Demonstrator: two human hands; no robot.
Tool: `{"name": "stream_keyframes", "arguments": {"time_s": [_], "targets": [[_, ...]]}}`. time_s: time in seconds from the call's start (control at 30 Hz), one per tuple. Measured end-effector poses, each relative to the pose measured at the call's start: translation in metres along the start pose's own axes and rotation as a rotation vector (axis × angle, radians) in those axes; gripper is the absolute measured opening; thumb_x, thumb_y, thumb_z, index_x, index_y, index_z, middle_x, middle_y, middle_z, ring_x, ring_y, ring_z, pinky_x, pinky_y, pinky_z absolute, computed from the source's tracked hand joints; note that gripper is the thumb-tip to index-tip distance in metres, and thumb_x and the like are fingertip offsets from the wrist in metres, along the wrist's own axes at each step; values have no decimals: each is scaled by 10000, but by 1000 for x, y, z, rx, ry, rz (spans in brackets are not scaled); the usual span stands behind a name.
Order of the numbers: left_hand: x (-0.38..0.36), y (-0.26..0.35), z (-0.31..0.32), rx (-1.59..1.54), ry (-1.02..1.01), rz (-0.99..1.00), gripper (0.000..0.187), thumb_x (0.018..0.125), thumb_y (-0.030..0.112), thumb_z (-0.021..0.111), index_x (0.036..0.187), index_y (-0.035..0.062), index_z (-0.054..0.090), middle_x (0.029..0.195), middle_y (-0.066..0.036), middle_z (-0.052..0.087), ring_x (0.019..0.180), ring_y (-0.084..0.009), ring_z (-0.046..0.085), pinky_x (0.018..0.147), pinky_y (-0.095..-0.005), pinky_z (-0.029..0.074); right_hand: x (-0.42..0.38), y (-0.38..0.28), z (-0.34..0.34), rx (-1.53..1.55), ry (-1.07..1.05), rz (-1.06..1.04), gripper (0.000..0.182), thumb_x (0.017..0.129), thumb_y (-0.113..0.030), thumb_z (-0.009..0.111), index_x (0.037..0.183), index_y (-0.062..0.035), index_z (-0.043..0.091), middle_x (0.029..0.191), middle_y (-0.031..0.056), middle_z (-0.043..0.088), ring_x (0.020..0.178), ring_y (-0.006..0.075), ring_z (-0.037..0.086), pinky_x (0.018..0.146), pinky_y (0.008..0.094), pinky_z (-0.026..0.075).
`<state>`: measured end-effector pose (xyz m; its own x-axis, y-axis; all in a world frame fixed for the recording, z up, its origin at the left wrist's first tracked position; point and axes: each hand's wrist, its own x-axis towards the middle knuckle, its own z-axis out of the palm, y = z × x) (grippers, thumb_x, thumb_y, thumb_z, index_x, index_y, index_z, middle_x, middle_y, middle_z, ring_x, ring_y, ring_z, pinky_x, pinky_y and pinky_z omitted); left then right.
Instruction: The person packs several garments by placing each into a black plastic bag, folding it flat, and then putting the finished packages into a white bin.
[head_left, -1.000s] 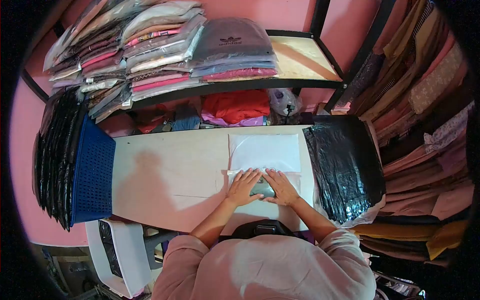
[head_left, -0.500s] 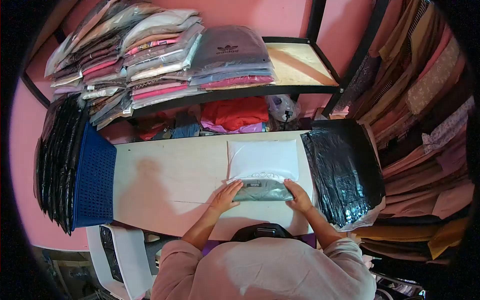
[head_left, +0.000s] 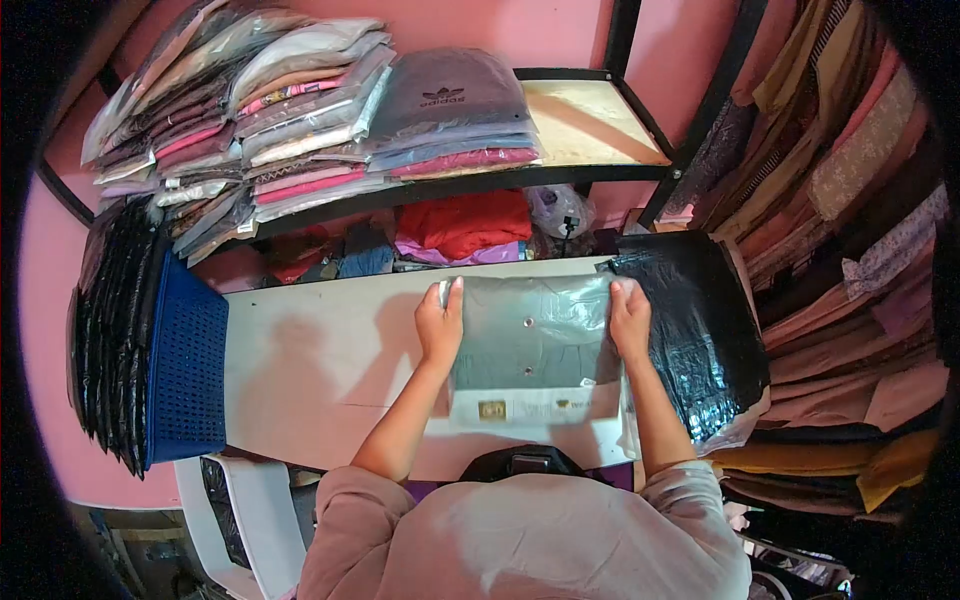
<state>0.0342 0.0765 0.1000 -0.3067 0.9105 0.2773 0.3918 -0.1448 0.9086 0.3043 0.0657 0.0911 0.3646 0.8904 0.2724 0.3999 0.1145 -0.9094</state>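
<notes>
Between my hands is a clear plastic bag with a folded grey-green garment inside (head_left: 540, 345). Two round eyelets show on it, and a white strip with printed marks runs along its near edge. My left hand (head_left: 438, 325) is closed on the bag's far left corner, thumb on top. At the far right corner, my right hand (head_left: 630, 320) grips it the same way. The bag appears raised off the white tabletop (head_left: 320, 370). Whatever lies directly beneath the bag is hidden.
A pile of black plastic mailers (head_left: 695, 340) lies right of the bag. To the left, a blue basket (head_left: 188, 360) stands beside more black mailers (head_left: 115, 330). Bagged clothes (head_left: 450, 110) are stacked on the shelf. Garments hang at right (head_left: 850, 250).
The bag was a narrow folded bundle with a white part spread beyond it. Now its grey face shows at full size. Both hands moved outward and away from me, gripping its far corners.
</notes>
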Motion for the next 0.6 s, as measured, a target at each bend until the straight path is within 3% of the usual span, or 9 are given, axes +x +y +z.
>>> {"name": "stream_keyframes", "arguments": {"time_s": [0.07, 0.1, 0.13, 0.23, 0.27, 0.33, 0.4, 0.53, 0.6], "targets": [[0, -43, 17, 261, -163, -112, 349, 827, 332, 539, 865, -15, 547, 773, -174, 599, 699, -321, 581, 633, -374, 443, 2, 59, 16, -159, 29, 46, 231, 841, -211, 516, 871, 17, 496, 707, 217, 578, 657, 367, 575, 579, 410, 433], [-8, -72, 28, 264, -83, 64, 357, 819, 343, 540, 867, -10, 542, 774, -201, 591, 753, -378, 571, 660, -411, 443, -8, 68, 18, -305, 23, -50, 270, 840, -210, 510, 982, 12, 451, 687, 237, 574, 673, 413, 568, 581, 456, 436], [-19, -101, 32, 370, -217, -139, 381, 821, 338, 537, 981, -5, 504, 815, -218, 583, 808, -394, 565, 695, -422, 444, -18, 79, 20, -426, -128, 216, 353, 815, -181, 534, 1085, 9, 412, 852, 278, 563, 799, 407, 558, 649, 439, 443], [-44, -119, 33, 376, -289, -217, 487, 809, 328, 544, 1162, 18, 417, 1017, -232, 535, 963, -390, 510, 811, -419, 403, -50, 81, 26, -608, -109, -232, 506, 784, -193, 560, 1202, 12, 363, 1208, 280, 381, 1097, 416, 388, 874, 449, 346], [-53, -104, 33, 472, -174, -71, 558, 804, 339, 545, 1224, 24, 354, 1154, -222, 434, 1080, -384, 410, 898, -426, 322, -59, 77, 26, -642, -155, -357, 545, 778, -205, 564, 1228, 12, 347, 1290, 264, 306, 1171, 417, 316, 937, 461, 291], [-71, -78, 33, 561, -86, 69, 635, 799, 351, 545, 1285, 31, 292, 1291, -213, 334, 1196, -378, 311, 986, -433, 241, -79, 82, 30, -657, -369, -322, 609, 819, -291, 508, 1301, -1, 275, 1341, 208, 287, 1245, 372, 256, 1004, 470, 218], [-85, -67, 36, 795, -647, 433, 750, 778, 427, 532, 1351, 69, 206, 1398, -175, 159, 1287, -371, 115, 1029, -496, 78, -90, 93, 33, -717, -394, -272, 648, 829, -330, 483, 1336, -22, 221, 1364, 195, 253, 1261, 341, 247, 1018, 465, 200], [-96, -71, 42, 811, -641, 324, 767, 770, 466, 522, 1358, 91, 202, 1422, -155, 94, 1303, -355, 77, 1013, -547, 49, -73, 91, 18, -609, -381, -297, 553, 811, -265, 520, 1271, -14, 342, 1283, 211, 370, 1193, 347, 348, 977, 443, 278], [-95, -74, 37, 804, -662, 335, 769, 766, 478, 521, 1360, 107, 202, 1425, -146, 89, 1307, -344, 66, 1015, -549, 44, -52, 81, -25, -393, -420, -106, 424, 775, -185, 560, 1145, -2, 466, 1138, 208, 498, 1075, 360, 446, 907, 424, 349]]}}
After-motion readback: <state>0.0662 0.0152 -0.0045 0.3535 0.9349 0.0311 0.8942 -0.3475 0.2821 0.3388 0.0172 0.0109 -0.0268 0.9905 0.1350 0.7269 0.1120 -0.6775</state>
